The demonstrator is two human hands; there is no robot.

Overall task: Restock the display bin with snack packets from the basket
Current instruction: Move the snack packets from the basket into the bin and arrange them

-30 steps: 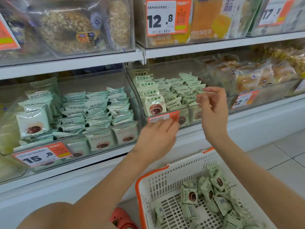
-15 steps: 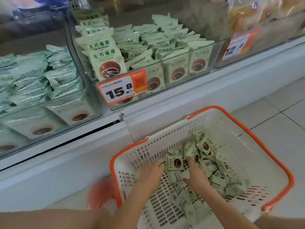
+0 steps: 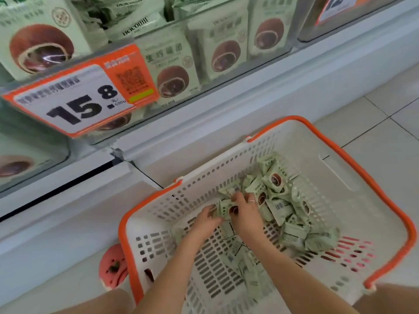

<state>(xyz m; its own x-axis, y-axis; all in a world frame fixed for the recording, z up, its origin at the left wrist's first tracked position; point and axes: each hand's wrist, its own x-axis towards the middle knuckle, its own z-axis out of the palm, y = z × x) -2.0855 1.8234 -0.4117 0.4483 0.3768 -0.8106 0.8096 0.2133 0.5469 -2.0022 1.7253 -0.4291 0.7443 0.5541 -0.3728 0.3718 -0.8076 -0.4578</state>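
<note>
Orange rim rings your white basket [image 3: 353, 155]; its near-left floor lies bare; packets [image 3: 283, 207] heap at the far right; your left hand [image 3: 207, 220] and right hand [image 3: 246, 211] pinch 1 packet [image 3: 223, 209] between them; the bin [image 3: 226, 71] sits above, price tag [image 3: 74, 96] overhanging; pink shoe [image 3: 112, 266] touches the basket's left wall.

Tiled floor [image 3: 371, 123], pale, dark grout lines: carries a white perforated basket [image 3: 335, 177] with orange rim and a pink perforated shoe [image 3: 113, 266] just beside the basket's left wall. White shelf [image 3: 249, 91] above: carries a clear display bin [image 3: 269, 56] fronted by an orange price tag [image 3: 79, 96].
</note>
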